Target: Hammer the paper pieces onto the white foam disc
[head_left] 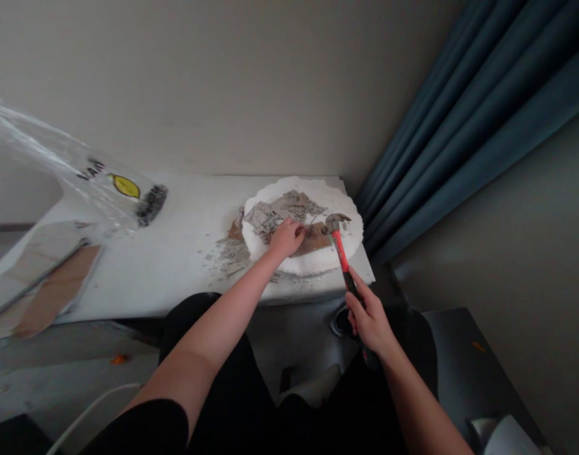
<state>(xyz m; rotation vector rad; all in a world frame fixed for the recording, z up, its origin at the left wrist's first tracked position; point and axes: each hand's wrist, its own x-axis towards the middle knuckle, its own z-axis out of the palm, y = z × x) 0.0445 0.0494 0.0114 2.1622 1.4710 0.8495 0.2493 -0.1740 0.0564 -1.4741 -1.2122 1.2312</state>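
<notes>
My right hand is closed round the black grip of a red-handled hammer. Its metal head rests over a brown cardboard piece on a round white foam slab. My left hand is pinched on a thin nail that stands on the cardboard just left of the hammer head. Grey broken fragments lie heaped on the slab behind my left hand.
The slab sits at the right end of a low white table, with grey crumbs scattered beside it. A clear plastic bag and flat boards lie at the left. Blue curtains hang at the right.
</notes>
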